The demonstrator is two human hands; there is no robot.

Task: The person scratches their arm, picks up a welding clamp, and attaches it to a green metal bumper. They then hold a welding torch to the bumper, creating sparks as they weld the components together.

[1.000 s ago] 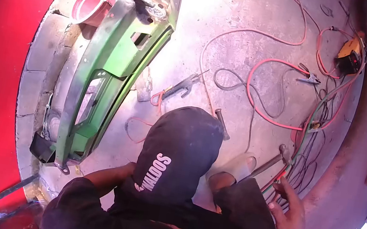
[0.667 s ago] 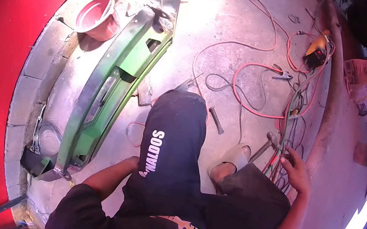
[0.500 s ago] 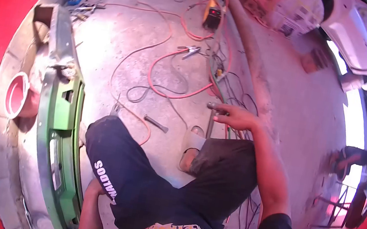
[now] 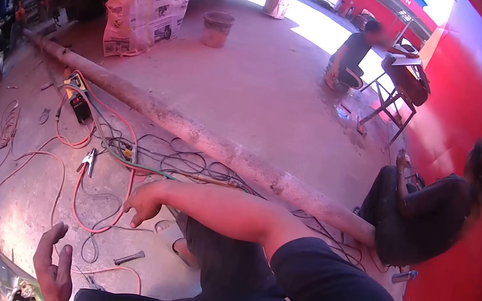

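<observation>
My left hand (image 4: 53, 272) is raised at the lower left, with its finger and thumb apart and nothing visible between them. My right hand (image 4: 144, 201) hangs above the floor in front of my knee, thumb and fingers apart and pointing down; no held object shows. Below it lies a short metal rod with a wider end (image 4: 129, 257), possibly a bolt or punch. Beside it on the floor are a red cable (image 4: 74, 205) and a metal spring clamp (image 4: 88, 160). My sandalled foot (image 4: 183, 249) is partly hidden behind the right leg.
A long pipe-like bar (image 4: 211, 139) crosses the floor beyond tangled cables (image 4: 188, 164) and a yellow-black machine (image 4: 78, 103). A bucket (image 4: 216, 30) stands near the paper-covered wheel (image 4: 148, 10). One person (image 4: 428, 210) sits at right; another (image 4: 352, 54) crouches by a stand (image 4: 402, 85).
My view has swung to the right, bringing the two people and the vehicle in. My left hand has come up from beside my leg. The hammer-like tool by my right hand no longer shows.
</observation>
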